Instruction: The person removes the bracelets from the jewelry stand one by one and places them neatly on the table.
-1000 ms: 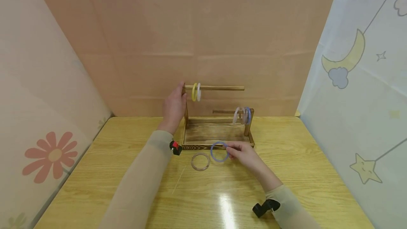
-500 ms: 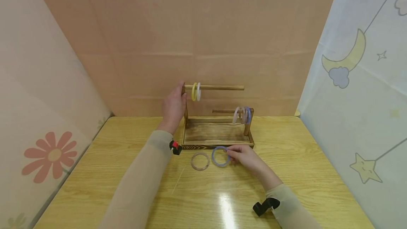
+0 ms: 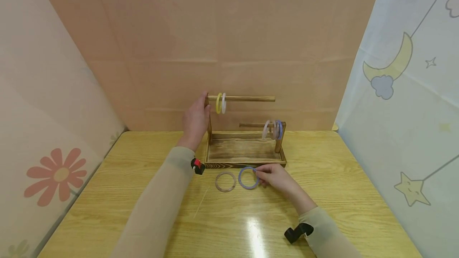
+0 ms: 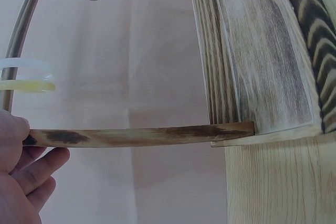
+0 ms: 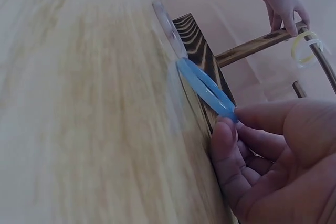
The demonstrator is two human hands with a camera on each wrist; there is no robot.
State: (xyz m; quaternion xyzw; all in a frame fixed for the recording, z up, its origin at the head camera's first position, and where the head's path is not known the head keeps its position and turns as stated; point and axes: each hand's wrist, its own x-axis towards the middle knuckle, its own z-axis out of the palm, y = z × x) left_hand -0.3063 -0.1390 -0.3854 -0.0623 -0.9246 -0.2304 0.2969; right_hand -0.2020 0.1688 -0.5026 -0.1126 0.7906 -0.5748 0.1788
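My left hand (image 3: 196, 122) grips the top of the left post (image 4: 142, 136) of a wooden bangle rack, thumb on one side and fingers on the other. On the rack's upper rod (image 3: 251, 99) hang a yellow bangle (image 3: 217, 104) and a white bangle (image 3: 224, 104), close to that post. My right hand (image 3: 277, 176) pinches the right edge of a blue bangle (image 5: 205, 85) between thumb and fingers, at the table in front of the rack. To its left a brownish translucent bangle (image 3: 225, 191) lies flat on the table.
From the lower rod (image 3: 249, 125) hang a pale pink bangle (image 3: 264, 130), a brownish one and a blue one (image 3: 281, 130), near the right post. The rack's tray base (image 3: 245, 165) stands on the wooden table (image 3: 340, 194). Cloth panels surround the table at the back and sides.
My right hand has brought the blue bangle down and slightly toward me, to the table beside the brownish one. The left hand stays on the post.
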